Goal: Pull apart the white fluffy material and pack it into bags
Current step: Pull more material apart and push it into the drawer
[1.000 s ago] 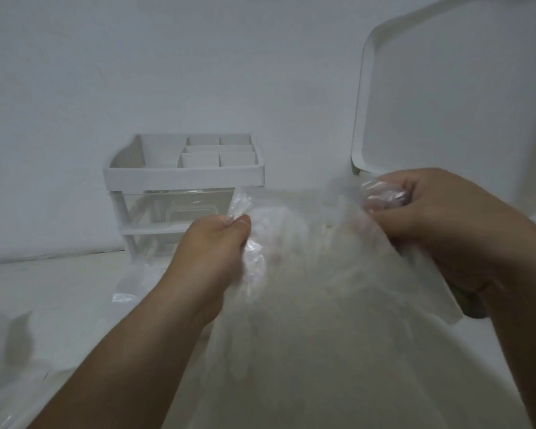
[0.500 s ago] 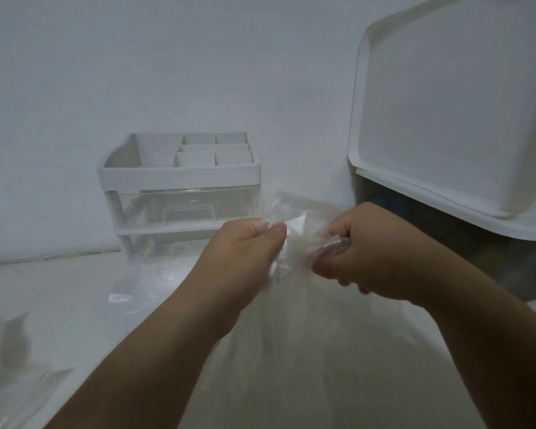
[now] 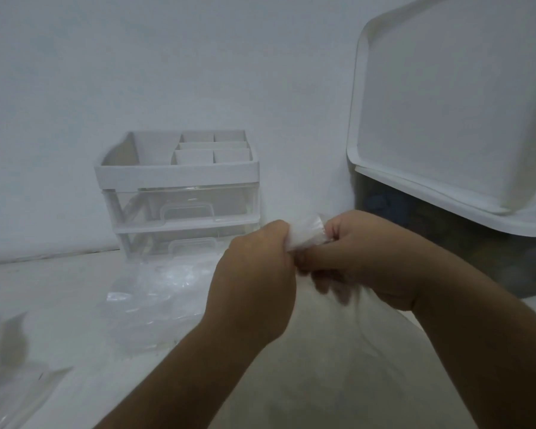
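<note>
A large clear plastic bag (image 3: 338, 366), bulging with white fluffy material, fills the lower middle of the view. Its gathered mouth (image 3: 307, 235) sticks up between my two hands. My left hand (image 3: 254, 280) grips the bunched plastic from the left. My right hand (image 3: 362, 258) grips it from the right, fingers curled round the neck, and the two hands touch. The fluffy material shows only dimly through the plastic.
A white organiser with clear drawers (image 3: 180, 193) stands against the wall behind. A big white bin lid (image 3: 446, 113) leans at the right over a dark container (image 3: 477, 258). Loose clear bags (image 3: 155, 292) lie on the white floor, with another clear bag (image 3: 10, 385) at lower left.
My hands have come together from wide apart, bunching the bag's open mouth into a tight neck. The hands sit lower and closer to the middle than before.
</note>
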